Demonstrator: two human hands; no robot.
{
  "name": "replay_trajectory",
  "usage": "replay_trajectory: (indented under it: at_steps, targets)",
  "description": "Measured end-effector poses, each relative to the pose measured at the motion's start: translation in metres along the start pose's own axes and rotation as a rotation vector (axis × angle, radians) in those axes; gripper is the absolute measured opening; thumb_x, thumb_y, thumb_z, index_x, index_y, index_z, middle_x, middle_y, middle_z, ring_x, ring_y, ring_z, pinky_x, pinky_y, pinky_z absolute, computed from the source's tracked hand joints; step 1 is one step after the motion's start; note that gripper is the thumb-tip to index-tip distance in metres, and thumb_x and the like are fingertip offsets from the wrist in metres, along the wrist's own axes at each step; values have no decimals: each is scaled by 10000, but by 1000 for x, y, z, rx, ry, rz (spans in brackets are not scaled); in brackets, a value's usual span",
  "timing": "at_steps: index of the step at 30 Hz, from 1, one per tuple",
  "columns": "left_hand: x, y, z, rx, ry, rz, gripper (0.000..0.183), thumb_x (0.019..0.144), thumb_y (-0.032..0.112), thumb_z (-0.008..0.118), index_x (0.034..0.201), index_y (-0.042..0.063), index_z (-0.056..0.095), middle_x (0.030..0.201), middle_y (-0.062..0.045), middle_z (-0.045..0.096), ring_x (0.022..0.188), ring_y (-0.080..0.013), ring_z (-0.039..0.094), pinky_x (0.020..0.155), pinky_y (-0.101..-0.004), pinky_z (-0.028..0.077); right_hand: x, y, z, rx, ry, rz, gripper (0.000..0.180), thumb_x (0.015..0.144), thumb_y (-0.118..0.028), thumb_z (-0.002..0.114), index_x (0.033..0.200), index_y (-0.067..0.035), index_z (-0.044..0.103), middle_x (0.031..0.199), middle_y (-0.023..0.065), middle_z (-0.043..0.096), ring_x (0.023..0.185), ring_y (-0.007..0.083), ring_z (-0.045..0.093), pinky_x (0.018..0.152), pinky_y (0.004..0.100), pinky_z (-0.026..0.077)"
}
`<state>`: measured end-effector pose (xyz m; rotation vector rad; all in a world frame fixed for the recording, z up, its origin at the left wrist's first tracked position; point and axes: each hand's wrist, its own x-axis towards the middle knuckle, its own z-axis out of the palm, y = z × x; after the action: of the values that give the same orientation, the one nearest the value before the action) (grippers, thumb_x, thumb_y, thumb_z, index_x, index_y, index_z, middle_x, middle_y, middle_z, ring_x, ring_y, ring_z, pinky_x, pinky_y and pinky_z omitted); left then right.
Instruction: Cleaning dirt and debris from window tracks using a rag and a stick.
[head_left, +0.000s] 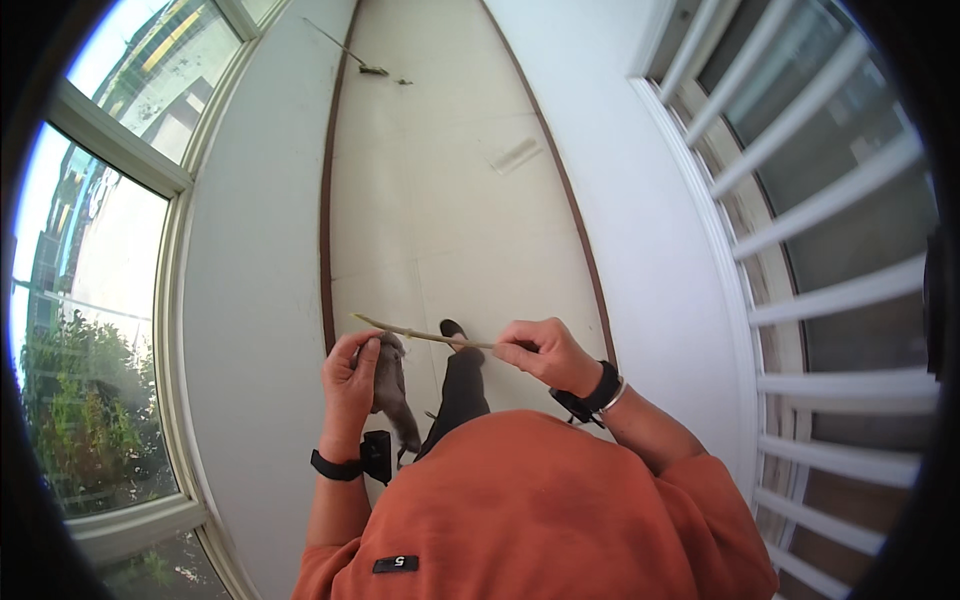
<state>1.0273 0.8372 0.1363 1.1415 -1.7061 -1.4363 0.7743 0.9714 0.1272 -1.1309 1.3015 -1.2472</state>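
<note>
My left hand (351, 375) pinches a grey-brown cloth (390, 382) near its top, and the rest hangs limp below the fingers. A thin stick (420, 334), paler and greenish at its far tip, is held in my right hand (546, 352). It slants across to the left, its tip passing just above the cloth and my left fingertips. Whether stick and cloth touch, I cannot tell. Black straps with small devices circle both wrists.
A long-handled mop or broom (371, 70) leans at the left wall, with a small scrap (405, 82) beside its head. A pale patch (516, 156) shows on the corridor floor (450, 217). Windows (97, 300) line the left; white bars (832, 292) cross an opening at right.
</note>
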Motion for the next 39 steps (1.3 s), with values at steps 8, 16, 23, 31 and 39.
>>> replay_trajectory:
  at_steps: [8,16,23,31,39]
  targets:
    - [228,36,-16,-203,-9,49,128,950,34,540,1029,10,638,1038,-41,651,941,-97,584,808,-257,483,185,17,-62,-109,66,180,159,893,-127,620,806,3,651,627,-32,544,575,41,442,509,227,356]
    - [421,75,8,213,-286,489,125,864,-11,615,973,34,656,1149,-121,655,855,-215,672,736,-276,528,341,0,-115,-40,283,164,180,905,-105,576,780,8,639,626,-10,559,567,47,458,522,220,387]
    - [585,93,40,222,-84,741,201,792,-45,663,978,30,661,1204,-127,618,985,-261,649,808,-308,523,503,5,-201,85,241,50,200,926,-122,583,765,-15,629,644,-51,523,585,30,432,515,199,345]
    - [744,121,50,44,192,535,655,756,-77,651,1360,54,434,1442,-159,373,866,-164,624,709,-275,520,702,-22,-308,282,106,57,172,928,-138,589,791,-41,629,626,-67,491,561,5,391,497,188,301]
    - [939,101,49,-402,-129,181,979,726,17,777,1492,61,168,1500,-133,270,1090,-212,580,796,-309,540,876,-51,-368,194,-13,-14,164,923,-115,581,790,-28,622,651,-56,516,577,15,417,512,187,320]
